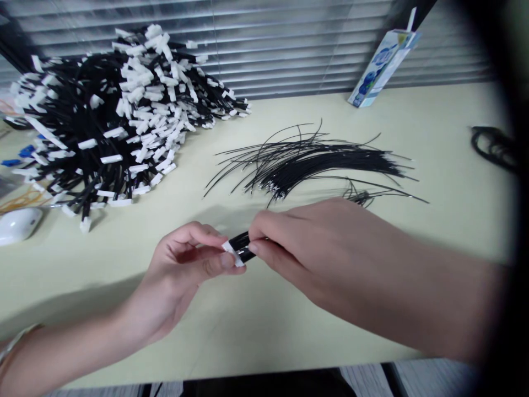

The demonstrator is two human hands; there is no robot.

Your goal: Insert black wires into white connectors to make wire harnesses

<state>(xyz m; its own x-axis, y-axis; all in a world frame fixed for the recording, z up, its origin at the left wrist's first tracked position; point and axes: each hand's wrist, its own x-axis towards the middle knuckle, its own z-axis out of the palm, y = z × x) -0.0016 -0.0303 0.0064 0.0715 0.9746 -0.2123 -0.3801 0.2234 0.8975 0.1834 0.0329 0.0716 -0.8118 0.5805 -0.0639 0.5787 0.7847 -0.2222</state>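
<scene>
Between thumb and fingers, my left hand point(185, 270) pinches a small white connector point(233, 255). Black wires point(240, 240) run from the connector's right side toward my right hand point(297, 242). The thumb and forefinger of my right hand are closed at those wires, close beside the connector; a small shiny tip shows by them. What lies deeper in the right hand is hidden. Just beyond my hands lies a loose bundle of black wires point(334, 162) with bare metal ends at its left.
A large heap of black cables with white connectors point(144, 105) fills the back left. A white mouse-like object point(19, 225) lies at the left edge. A drink carton with a straw point(378, 69) stands against the blinds point(281, 44). A coiled black cable point(494, 144) lies far right.
</scene>
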